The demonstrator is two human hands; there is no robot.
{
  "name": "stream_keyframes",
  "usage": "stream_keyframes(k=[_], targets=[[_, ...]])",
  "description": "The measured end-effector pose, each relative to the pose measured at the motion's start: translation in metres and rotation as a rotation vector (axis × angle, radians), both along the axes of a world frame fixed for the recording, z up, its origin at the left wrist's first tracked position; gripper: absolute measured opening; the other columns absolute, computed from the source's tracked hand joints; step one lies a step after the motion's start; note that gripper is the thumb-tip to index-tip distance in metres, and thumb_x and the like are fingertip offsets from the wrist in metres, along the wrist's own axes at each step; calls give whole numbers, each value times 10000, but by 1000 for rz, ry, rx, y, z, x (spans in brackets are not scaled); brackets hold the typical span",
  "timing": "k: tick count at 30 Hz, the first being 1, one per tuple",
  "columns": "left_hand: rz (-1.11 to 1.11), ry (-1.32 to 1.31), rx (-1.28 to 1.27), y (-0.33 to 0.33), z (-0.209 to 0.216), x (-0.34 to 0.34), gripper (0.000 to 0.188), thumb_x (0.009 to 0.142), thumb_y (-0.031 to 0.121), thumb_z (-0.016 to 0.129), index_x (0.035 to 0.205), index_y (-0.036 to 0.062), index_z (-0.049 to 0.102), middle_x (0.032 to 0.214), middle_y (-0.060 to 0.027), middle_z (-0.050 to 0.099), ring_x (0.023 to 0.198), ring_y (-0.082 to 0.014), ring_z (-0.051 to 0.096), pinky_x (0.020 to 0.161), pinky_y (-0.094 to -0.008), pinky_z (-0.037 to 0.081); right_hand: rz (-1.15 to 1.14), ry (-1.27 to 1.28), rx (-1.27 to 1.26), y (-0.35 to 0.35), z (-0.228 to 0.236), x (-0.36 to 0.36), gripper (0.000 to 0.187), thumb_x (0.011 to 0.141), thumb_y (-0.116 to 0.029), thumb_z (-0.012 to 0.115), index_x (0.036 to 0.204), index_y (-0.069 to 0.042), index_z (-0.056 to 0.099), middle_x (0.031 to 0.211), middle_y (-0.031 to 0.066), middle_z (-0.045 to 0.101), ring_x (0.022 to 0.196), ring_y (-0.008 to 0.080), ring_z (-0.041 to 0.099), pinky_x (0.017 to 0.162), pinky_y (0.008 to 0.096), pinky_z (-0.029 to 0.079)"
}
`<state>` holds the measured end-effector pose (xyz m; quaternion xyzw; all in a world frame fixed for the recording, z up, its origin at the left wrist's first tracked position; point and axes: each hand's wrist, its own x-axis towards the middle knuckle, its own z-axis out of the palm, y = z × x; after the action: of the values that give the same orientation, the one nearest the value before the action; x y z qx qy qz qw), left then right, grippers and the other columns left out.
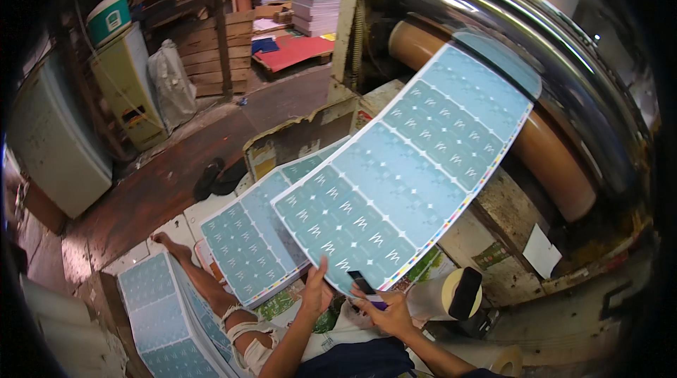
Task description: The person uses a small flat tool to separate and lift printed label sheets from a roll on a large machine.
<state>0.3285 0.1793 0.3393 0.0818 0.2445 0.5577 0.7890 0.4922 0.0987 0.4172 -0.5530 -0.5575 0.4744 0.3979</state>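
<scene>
A long printed sheet (395, 173) in teal and pale blue panels comes down from the steel roller (493, 11) toward me. My left hand (315, 295) pinches its near edge. My right hand (389, 313), just right of it, is closed around a small black-and-purple tool (367, 290), which looks like a cutter; its dark end overlaps the sheet's near edge. Below and to the left lies a stack of similar sheets (247, 244). Another pile of such sheets (151, 300) sits beside my bare leg.
Below the steel roller runs a brown roller (557, 166). Near my right arm stands a roll of clear film (430, 297) with a dark, rounded object (465, 293) on its end. A worn board (303, 131) rises behind the stack. Paper piles (317, 15) stand farther back.
</scene>
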Motion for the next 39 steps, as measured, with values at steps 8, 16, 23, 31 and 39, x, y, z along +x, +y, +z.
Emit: stream_keyframes(k=[8,16,23,31,39], targets=[[152,631,74,-14,-3,0,407,855,53,698,1209,-46,525,1082,-88,621,964,-176,592,863,-305,479,544,-174,-140,44,47,67,393,851,-226,717,1196,-53,643,906,135,704,716,149,647,678,305,511],[167,1069,315,-32,2,-60,515,879,147,665,1297,-38,427,1183,-131,552,1055,-195,538,916,-314,432,-527,-18,231,126,91,248,219,964,-233,557,1017,-47,660,708,28,653,433,68,514,384,207,401],[105,991,243,-56,39,-105,565,868,136,681,1326,-38,399,1182,-130,560,1047,-204,550,921,-319,436,-770,42,405,216,107,376,383,982,-366,535,1108,-20,640,739,36,631,495,64,530,429,205,402],[90,1046,126,-87,37,-141,505,859,109,686,1284,-36,455,1094,-109,611,933,-182,595,826,-302,486,-775,-80,342,216,51,379,357,968,-359,558,1015,-13,631,701,55,619,471,87,535,418,227,428],[163,988,10,-114,27,-171,505,840,85,692,1278,-37,471,1071,-107,620,897,-177,610,804,-301,499,-699,19,250,203,40,330,277,965,-297,557,975,-27,616,657,55,594,442,91,525,396,231,423]])
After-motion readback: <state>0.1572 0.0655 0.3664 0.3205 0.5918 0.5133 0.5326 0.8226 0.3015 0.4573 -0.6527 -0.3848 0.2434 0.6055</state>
